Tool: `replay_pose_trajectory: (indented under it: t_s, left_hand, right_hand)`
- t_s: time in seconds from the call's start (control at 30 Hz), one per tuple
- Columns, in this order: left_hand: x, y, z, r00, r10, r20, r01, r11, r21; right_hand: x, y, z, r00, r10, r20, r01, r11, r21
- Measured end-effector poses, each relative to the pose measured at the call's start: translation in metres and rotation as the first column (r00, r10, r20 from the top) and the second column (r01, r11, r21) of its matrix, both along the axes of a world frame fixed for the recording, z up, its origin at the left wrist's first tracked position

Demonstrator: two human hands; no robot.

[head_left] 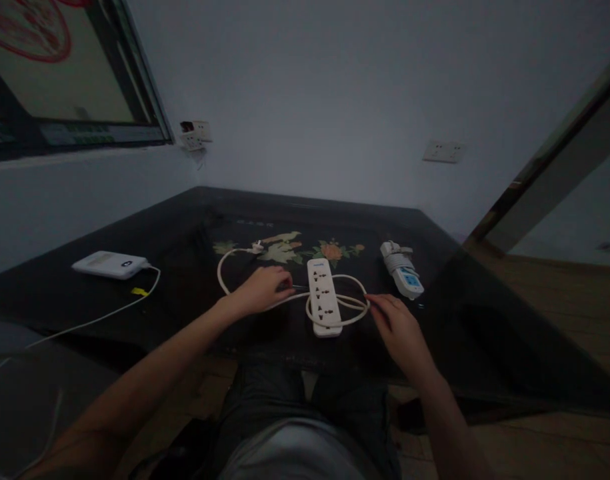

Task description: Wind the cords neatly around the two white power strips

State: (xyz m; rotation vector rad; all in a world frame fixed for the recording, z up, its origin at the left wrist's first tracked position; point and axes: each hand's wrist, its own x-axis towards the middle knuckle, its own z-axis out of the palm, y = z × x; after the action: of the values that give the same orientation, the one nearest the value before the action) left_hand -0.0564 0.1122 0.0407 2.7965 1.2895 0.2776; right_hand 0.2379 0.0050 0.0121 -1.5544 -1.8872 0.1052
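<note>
A white power strip with several sockets lies in front of me on the dark table. Its white power cord loops around it and runs left, ending in a plug. My right hand pinches the cord loop to the right of the strip. To the strip's left is my left hand, its fingers curled together above the cord; whatever they hold is hidden. A thin line shows between its fingertips and the strip.
A second power strip, wrapped in its grey cord, lies right on the table. On the left sits a white box-like device with a thin cable. Wall sockets are behind, a window at left.
</note>
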Motion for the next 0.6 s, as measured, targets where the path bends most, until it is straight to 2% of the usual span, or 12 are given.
replay_pose_trajectory:
  t_s: [0.07, 0.13, 0.27, 0.37, 0.47, 0.6]
  left_hand:
    - [0.014, -0.007, -0.01, 0.998, -0.027, -0.055, 0.022, 0.995, -0.094]
    - [0.018, -0.008, -0.019, 0.998, 0.009, -0.07, -0.018, 0.992, -0.127]
    - [0.013, 0.001, -0.029, 0.999, -0.004, 0.035, 0.011, 0.98, -0.201]
    - [0.01, 0.014, -0.031, 0.989, -0.016, 0.148, 0.061, 0.952, -0.299]
    - [0.011, 0.03, -0.033, 0.968, 0.03, 0.25, 0.072, 0.919, -0.388]
    - [0.015, 0.048, -0.036, 0.925, 0.175, 0.338, 0.066, 0.802, -0.593]
  right_hand:
    - [-0.025, -0.008, 0.0, 0.999, -0.054, -0.008, 0.054, 0.998, 0.023]
    - [-0.051, -0.012, -0.004, 0.998, -0.044, 0.044, 0.042, 0.999, 0.033]
    - [-0.084, -0.009, -0.015, 0.981, -0.072, 0.179, 0.066, 0.997, 0.039]
    - [-0.09, -0.007, -0.022, 0.968, -0.102, 0.231, 0.096, 0.995, 0.035]
    - [-0.089, -0.008, -0.027, 0.963, -0.106, 0.247, 0.092, 0.994, 0.067]
    - [-0.09, -0.008, -0.027, 0.965, -0.11, 0.236, 0.101, 0.994, 0.049]
